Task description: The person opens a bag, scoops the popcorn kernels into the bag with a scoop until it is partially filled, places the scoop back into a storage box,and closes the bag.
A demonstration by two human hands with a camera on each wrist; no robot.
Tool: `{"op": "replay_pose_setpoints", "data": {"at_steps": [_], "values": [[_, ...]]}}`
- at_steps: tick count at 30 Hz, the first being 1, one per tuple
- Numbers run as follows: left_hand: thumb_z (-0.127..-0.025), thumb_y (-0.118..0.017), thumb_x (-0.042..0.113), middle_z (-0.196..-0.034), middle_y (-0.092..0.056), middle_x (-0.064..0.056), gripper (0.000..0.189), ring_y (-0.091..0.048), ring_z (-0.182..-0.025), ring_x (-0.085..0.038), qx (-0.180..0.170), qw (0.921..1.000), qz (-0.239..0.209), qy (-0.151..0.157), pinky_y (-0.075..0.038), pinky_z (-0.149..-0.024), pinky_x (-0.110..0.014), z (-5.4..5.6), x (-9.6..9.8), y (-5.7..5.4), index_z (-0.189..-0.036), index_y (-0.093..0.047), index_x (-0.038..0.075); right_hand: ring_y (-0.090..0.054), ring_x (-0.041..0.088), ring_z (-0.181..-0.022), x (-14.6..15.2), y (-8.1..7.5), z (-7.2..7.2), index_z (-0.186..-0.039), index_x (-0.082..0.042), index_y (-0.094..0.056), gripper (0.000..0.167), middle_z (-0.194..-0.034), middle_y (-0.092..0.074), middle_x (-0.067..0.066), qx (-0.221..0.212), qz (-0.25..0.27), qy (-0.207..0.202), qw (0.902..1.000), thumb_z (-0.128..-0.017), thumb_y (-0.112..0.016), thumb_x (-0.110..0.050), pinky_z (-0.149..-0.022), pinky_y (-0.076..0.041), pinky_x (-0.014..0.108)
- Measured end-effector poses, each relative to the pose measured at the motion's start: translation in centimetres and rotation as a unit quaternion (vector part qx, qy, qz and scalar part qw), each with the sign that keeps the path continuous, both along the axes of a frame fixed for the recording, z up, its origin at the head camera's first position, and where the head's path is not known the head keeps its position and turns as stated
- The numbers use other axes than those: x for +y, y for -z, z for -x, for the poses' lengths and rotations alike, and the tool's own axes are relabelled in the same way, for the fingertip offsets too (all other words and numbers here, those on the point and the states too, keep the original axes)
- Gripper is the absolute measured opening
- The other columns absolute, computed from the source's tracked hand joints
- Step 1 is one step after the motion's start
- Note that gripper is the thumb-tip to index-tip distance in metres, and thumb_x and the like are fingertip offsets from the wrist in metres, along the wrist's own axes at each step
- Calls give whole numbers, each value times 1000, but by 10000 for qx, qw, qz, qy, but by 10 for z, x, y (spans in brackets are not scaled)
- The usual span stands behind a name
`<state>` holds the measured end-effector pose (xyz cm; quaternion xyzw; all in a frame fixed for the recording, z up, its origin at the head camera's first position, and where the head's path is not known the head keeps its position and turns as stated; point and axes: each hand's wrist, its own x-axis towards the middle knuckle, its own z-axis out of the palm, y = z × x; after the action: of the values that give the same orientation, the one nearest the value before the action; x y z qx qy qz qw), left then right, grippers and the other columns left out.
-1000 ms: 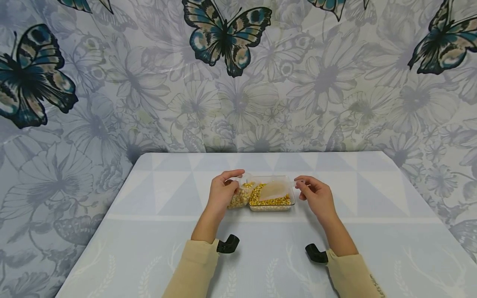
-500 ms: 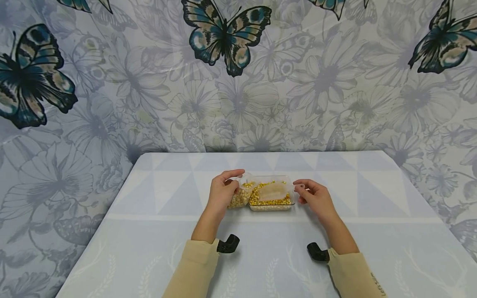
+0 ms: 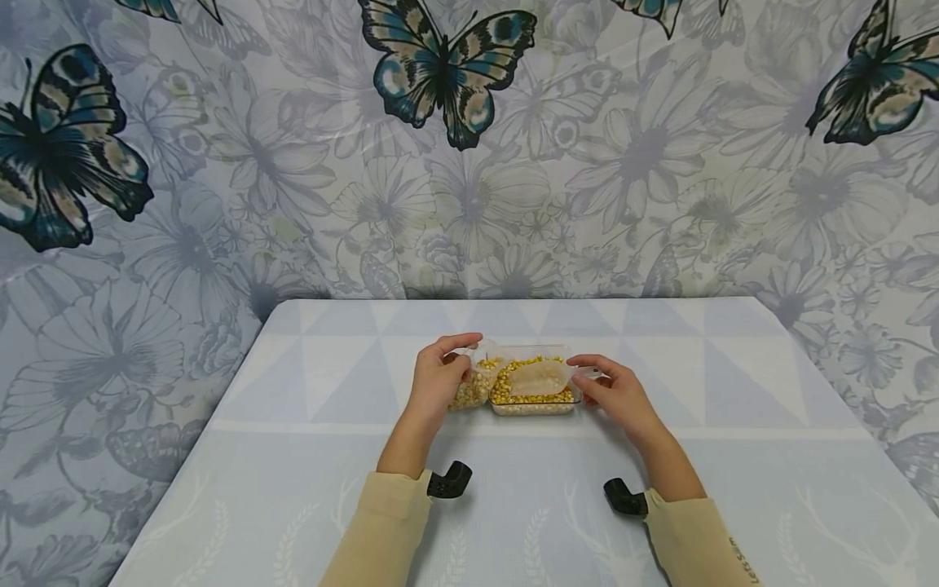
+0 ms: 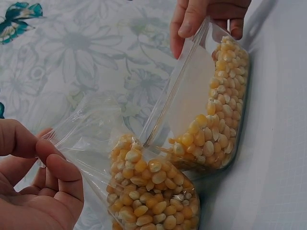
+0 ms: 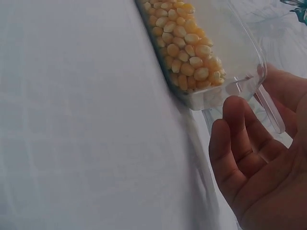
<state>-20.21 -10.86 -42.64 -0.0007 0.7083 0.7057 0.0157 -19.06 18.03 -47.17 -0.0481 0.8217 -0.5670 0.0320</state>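
Note:
A clear plastic bag (image 4: 153, 203) of corn kernels stands on the table at the left, and my left hand (image 3: 438, 379) pinches its upper edge between thumb and fingers. Touching or close beside it is a clear rectangular container (image 3: 535, 410), partly filled with yellow corn kernels (image 5: 189, 52). A translucent scoop (image 3: 539, 378) lies tilted over the kernels inside the container. Its clear handle (image 5: 271, 111) sticks out past the right end, where my right hand (image 3: 616, 393) pinches it. The right thumb hides part of the handle.
A pale table (image 3: 528, 505) with a triangle pattern extends around the things. Behind it hangs a cloth (image 3: 469, 212) printed with butterflies and flowers. Black wrist mounts (image 3: 450, 481) stick out from both sleeves.
My right hand has shifted slightly left, bringing the scoop lower and further into the container among the kernels. My left hand and the bag have stayed in place.

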Motion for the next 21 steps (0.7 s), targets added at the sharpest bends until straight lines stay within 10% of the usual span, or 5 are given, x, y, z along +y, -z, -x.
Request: {"op": "replay_pose_setpoints", "data": {"at_steps": [8, 21], "values": [[-89, -51, -4, -123, -63, -8, 41, -47, -65, -14, 31, 10000, -25, 14, -37, -58, -24, 0, 0, 0, -124, -70, 6, -61, 26, -71, -4, -5, -2, -131, -14, -64, 36, -91, -64, 18, 28, -276, 12, 9996, -97, -65, -27, -61, -50, 32], [-88, -51, -4, -121, -63, -8, 42, -47, -64, -14, -10, 10000, -65, -23, -37, -57, -23, 0, 1, 0, -121, -72, 9, -64, 30, -70, -6, -10, -4, -132, -13, -63, 36, -103, -65, 21, 107, -637, 26, 9979, -97, -64, -20, -60, -53, 32]]}}
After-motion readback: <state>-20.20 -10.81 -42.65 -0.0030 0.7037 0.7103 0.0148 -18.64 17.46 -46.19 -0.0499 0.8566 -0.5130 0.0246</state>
